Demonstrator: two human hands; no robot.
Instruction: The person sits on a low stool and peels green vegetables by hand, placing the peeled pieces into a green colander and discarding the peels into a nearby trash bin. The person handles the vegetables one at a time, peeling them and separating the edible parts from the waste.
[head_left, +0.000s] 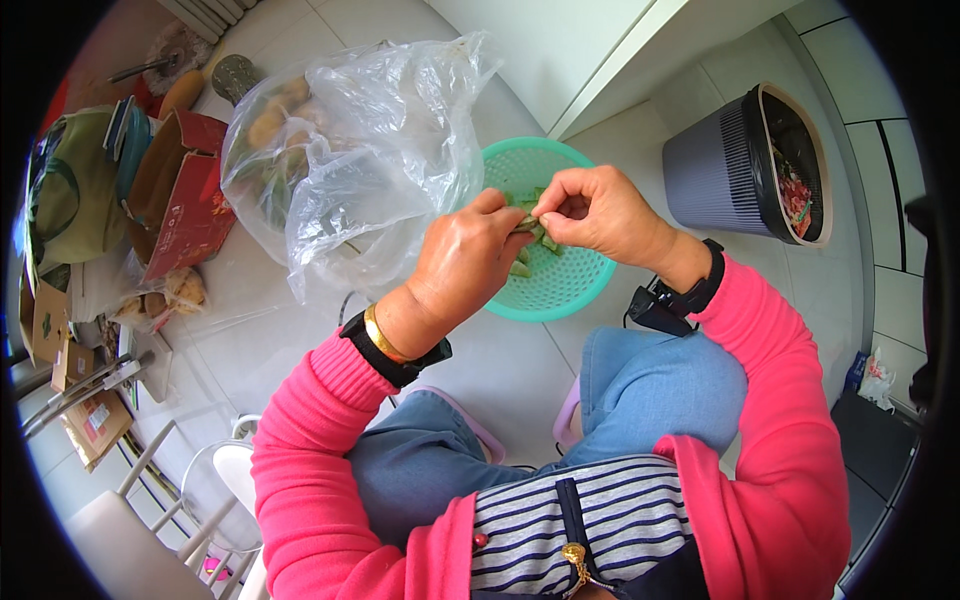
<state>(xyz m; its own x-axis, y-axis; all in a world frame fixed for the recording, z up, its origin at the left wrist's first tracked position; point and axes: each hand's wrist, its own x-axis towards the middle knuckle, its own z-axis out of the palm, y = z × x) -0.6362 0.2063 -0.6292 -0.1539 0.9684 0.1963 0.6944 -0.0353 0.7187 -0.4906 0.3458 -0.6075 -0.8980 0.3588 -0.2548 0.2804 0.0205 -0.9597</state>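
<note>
My left hand is closed around a small piece of green vegetable, its kind unclear, above a turquoise plastic colander. From the right, my right hand pinches the same piece between thumb and index finger. Several cut green vegetable pieces lie in the colander, partly hidden beneath my hands. Just left of the colander, a large clear plastic bag spreads over the floor, with brownish-yellow produce and green leaves showing through it.
A grey-purple waste bin with a black liner and refuse in it leans at the upper right. On the left are a red cardboard box, a green bag and a bag of produce. A white cabinet stands beyond the colander.
</note>
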